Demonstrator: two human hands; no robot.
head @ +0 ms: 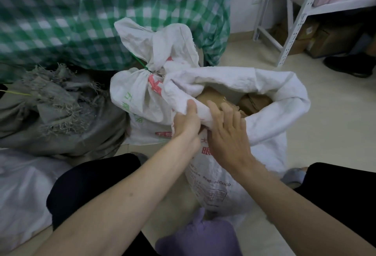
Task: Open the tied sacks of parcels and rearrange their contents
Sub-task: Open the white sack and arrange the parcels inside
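Observation:
A white woven sack (pixel 272 117) stands open on the floor between my knees, its rim rolled outward. Brown cardboard parcels (pixel 254 102) show inside its mouth. My left hand (pixel 186 122) grips the near-left part of the rolled rim, thumb on top. My right hand (pixel 227 133) lies over the same rim just to the right, fingers curled over the edge toward a taped brown parcel (pixel 211 97). Behind it, a second white sack (pixel 140 92) with red and green print stands tied shut at the neck with a green cord (pixel 140 63).
A grey frayed sack (pixel 61 111) lies at the left, a big green-and-white checked bag (pixel 91 17) behind it. A pale plastic bag (pixel 22 192) sits at lower left. A white metal shelf (pixel 301 17) with boxes stands at the right. Purple fabric (pixel 199 235) lies at my lap.

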